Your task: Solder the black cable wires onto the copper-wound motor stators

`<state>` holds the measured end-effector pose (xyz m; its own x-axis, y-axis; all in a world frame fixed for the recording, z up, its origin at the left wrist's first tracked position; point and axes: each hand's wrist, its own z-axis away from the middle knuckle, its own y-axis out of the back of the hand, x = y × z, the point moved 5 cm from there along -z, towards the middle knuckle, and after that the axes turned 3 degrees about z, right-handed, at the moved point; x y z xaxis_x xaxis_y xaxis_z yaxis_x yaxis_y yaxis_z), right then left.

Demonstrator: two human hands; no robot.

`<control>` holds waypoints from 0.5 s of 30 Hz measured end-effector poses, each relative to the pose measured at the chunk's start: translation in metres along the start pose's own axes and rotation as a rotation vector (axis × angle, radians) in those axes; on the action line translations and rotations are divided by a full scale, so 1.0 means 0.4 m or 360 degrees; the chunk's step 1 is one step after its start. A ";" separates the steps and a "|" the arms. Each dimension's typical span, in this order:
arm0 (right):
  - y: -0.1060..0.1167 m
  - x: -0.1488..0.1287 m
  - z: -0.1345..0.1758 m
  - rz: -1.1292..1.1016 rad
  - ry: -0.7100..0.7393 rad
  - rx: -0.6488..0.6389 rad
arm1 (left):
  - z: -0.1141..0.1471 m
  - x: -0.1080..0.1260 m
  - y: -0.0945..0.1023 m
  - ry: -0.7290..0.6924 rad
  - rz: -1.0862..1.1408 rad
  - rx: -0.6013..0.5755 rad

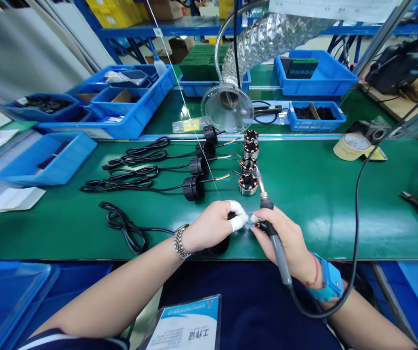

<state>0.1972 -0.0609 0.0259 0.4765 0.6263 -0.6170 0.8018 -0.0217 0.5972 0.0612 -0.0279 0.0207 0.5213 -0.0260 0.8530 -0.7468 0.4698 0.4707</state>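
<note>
Centre frame, my left hand (214,224) pinches thin blue wire (249,222) left of the grey, metal-tipped, pen-shaped soldering iron (266,201) my right hand (289,238) grips tip-up.

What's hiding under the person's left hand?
Below the left hand you can see part of a dark, round piece. A black cord runs toward it from the side. The hand and wrist cover the rest, so I can't see where they join.

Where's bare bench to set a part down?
Biggest: green mat right of the copper-wound rings, toward the tape roll and pliers; the iron cord crosses it in view. Also the left front, between the blue tray and front cable coil. Crowded: centre, with the row of cords, rings, left hand and right hand.
</note>
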 end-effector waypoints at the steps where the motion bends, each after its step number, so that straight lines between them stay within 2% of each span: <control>1: 0.001 -0.005 -0.003 0.0016 0.0023 0.0017 | 0.000 0.001 0.002 -0.0002 0.0000 -0.0005; 3: 0.005 -0.012 -0.005 0.0019 0.0067 0.0062 | 0.003 0.005 0.009 -0.0023 -0.0002 -0.0054; 5: 0.009 -0.015 -0.004 -0.0018 0.0072 0.0090 | 0.011 0.012 0.021 -0.0106 -0.0020 -0.0201; 8: 0.014 -0.009 0.002 -0.0088 -0.0031 0.0126 | 0.038 0.015 0.050 -0.0223 -0.0071 -0.0391; 10: 0.017 -0.001 0.007 -0.0128 -0.0134 0.0162 | 0.056 0.002 0.077 -0.0163 -0.0135 -0.0308; 12: 0.015 0.007 0.010 -0.0193 -0.0228 0.0196 | 0.072 -0.013 0.095 -0.0054 -0.0189 -0.0101; 15: 0.004 0.020 0.015 -0.0357 -0.0370 0.0205 | 0.087 -0.018 0.080 -0.0031 -0.0044 0.0157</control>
<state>0.2044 -0.0607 0.0188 0.3407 0.4329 -0.8346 0.9278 -0.0111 0.3730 0.0191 -0.0433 0.0374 0.5349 -0.0557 0.8430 -0.7697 0.3795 0.5134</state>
